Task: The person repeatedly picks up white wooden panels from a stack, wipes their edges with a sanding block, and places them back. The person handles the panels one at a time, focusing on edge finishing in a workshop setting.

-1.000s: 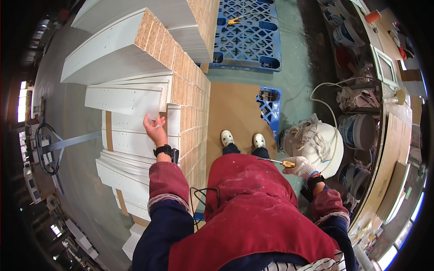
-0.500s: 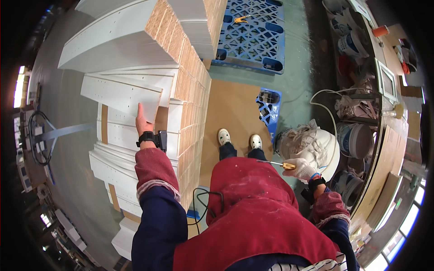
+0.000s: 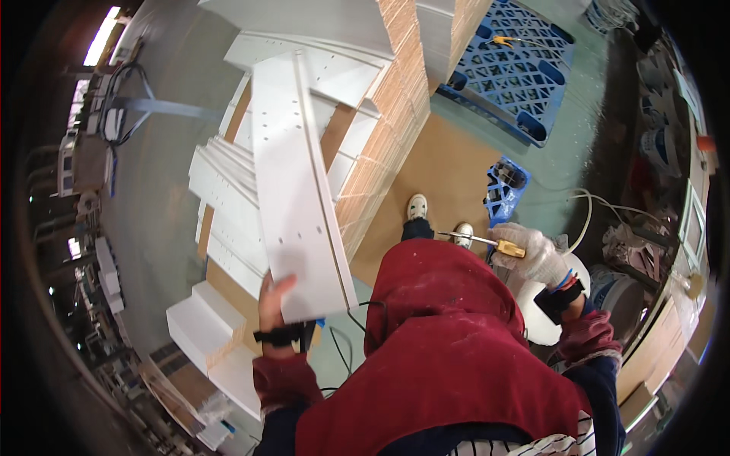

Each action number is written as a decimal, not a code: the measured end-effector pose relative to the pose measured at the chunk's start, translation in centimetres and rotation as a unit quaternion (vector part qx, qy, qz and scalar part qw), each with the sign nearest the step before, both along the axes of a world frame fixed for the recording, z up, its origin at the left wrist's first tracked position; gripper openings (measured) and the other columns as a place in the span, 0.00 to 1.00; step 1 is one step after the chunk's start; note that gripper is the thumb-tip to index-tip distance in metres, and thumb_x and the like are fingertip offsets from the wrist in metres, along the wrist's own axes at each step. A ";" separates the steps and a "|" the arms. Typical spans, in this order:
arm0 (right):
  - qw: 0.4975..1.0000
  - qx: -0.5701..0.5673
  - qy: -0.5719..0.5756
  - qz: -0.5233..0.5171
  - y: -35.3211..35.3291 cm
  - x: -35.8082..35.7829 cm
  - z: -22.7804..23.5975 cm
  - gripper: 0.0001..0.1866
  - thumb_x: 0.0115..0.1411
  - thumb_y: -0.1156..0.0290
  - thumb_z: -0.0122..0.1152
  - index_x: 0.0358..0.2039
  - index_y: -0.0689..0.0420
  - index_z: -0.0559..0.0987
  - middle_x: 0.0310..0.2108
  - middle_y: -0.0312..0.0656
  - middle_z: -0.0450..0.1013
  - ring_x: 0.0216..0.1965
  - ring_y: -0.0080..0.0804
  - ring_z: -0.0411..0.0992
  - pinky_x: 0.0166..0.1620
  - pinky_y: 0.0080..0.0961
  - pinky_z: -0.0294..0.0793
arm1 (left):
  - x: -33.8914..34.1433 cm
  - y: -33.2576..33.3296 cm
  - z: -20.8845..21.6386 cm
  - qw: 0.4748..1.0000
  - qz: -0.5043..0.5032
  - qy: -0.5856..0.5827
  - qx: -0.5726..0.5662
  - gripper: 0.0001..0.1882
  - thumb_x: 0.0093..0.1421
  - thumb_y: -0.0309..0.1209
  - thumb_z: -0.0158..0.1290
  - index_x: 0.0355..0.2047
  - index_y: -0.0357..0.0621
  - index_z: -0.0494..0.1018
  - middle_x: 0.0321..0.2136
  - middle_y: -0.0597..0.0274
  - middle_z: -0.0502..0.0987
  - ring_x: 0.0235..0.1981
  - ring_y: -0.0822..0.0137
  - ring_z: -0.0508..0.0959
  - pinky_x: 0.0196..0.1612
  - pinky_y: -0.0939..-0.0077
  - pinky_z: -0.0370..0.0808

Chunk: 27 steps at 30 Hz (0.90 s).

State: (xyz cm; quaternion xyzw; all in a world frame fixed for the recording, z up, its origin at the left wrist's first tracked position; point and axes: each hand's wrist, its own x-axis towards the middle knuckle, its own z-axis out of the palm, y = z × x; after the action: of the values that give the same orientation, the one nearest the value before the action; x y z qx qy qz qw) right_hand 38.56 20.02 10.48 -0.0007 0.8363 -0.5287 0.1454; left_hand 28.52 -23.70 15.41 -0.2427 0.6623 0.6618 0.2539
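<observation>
A long white panel (image 3: 293,182) with small drilled holes and a groove along one edge slants up and away from me over the stacked boards. My bare left hand (image 3: 272,300) is closed on its near end, thumb lying on the white face and the other fingers mostly hidden beneath. In my right hand (image 3: 541,257), which wears a white knitted glove, is a screwdriver (image 3: 510,248) with a yellow handle. Its thin metal shaft points left, in front of my red apron (image 3: 449,304), apart from the panel.
Tall stacks of white boards with raw chipboard edges (image 3: 388,137) stand ahead and left. A blue plastic pallet (image 3: 508,72) carries a yellow-handled tool (image 3: 503,41) with a hose. Brown sheeting (image 3: 449,156) covers floor near my shoes. Buckets (image 3: 620,296) and a long bench line the right.
My left hand has drawn the panel off the stack toward me, turning it lengthwise. My right hand has risen with the screwdriver. The view has shifted and turned.
</observation>
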 end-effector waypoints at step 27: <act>0.984 0.101 -0.127 -0.078 2.2 10.6 2.7 0.13 0.49 0.64 0.60 0.37 0.51 0.76 0.30 0.44 0.75 0.32 0.40 0.74 0.35 0.29 0.73 | 1.2 11.5 -1.9 0.870 -0.420 -0.256 0.023 0.21 0.59 0.30 0.46 0.50 0.30 0.62 0.44 0.52 0.72 0.41 0.65 0.75 0.45 0.75 0.71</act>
State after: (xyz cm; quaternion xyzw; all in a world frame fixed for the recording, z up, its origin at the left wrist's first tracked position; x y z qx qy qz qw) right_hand 49.20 22.20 13.18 0.1460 0.8574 -0.4473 0.2083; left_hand 29.72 -12.22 13.48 -0.0965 0.5982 0.4223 0.6742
